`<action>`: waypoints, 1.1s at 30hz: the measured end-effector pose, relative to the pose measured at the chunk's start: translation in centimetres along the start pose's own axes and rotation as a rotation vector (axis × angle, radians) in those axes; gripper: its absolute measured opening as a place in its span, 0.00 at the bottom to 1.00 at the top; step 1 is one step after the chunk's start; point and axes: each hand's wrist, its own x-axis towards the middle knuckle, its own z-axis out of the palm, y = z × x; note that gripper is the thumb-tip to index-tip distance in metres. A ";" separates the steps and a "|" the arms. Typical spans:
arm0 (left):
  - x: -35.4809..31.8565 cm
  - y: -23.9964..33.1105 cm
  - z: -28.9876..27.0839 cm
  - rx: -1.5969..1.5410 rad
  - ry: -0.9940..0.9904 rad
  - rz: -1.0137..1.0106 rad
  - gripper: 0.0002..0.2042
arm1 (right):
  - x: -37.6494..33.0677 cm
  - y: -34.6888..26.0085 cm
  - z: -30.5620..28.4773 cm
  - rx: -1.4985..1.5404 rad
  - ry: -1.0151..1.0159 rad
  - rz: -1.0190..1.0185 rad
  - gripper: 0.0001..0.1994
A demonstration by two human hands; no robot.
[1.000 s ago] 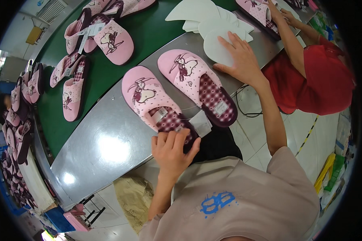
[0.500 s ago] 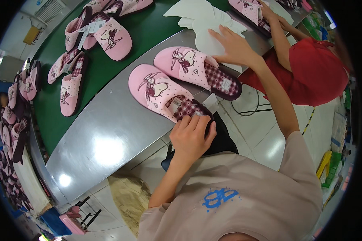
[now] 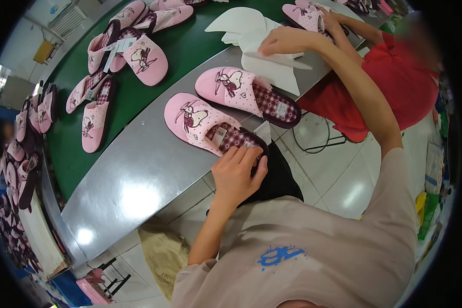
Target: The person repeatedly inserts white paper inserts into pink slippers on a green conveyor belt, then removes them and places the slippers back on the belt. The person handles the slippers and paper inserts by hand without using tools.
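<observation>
Two pink slippers with a cartoon print and checked insoles lie side by side on the steel table edge (image 3: 138, 174). My left hand (image 3: 237, 172) grips the heel of the nearer slipper (image 3: 200, 123), where a small tag sits on the insole. The farther slipper (image 3: 241, 90) lies untouched beside it. My right hand (image 3: 285, 42) is stretched out and rests with fingers curled on a stack of white paper sheets (image 3: 251, 36).
A green conveyor belt (image 3: 185, 51) carries several more pink slippers (image 3: 143, 59). A person in a red top (image 3: 395, 77) works at the right with a hand on another slipper (image 3: 305, 15). More slippers are stacked at the far left (image 3: 20, 154).
My right hand has moved farther out across the white sheets. My left hand stays on the nearer slipper's heel. The view has shifted a little.
</observation>
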 end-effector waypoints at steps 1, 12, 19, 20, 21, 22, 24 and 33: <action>0.0 -0.1 0.0 -0.012 0.005 -0.007 0.03 | 0.0 0.0 0.3 0.010 0.045 0.031 0.29; 0.0 -0.1 -0.6 -0.029 -0.019 -0.001 0.03 | -3.4 -0.5 5.3 -0.207 0.129 0.025 0.46; -0.7 -0.3 -0.3 -0.073 0.014 -0.016 0.04 | -2.5 2.7 5.6 -0.245 0.151 -0.050 0.51; -0.7 -0.2 -0.5 -0.071 0.017 -0.018 0.04 | -3.3 0.6 6.2 -0.289 0.190 -0.045 0.51; -0.7 -0.1 -0.6 -0.070 0.013 -0.020 0.04 | -3.8 -0.7 6.3 -0.327 0.228 -0.035 0.51; -0.8 -0.2 -0.6 -0.064 0.019 -0.019 0.04 | -3.6 -1.3 5.7 -0.308 0.179 -0.019 0.50; -0.9 -0.3 -0.5 -0.060 0.029 -0.008 0.04 | -3.8 -2.0 4.5 -0.272 0.082 0.026 0.46; -0.8 -0.1 -0.8 -0.087 -0.003 -0.036 0.04 | -2.9 3.3 3.3 0.198 0.156 -0.009 0.22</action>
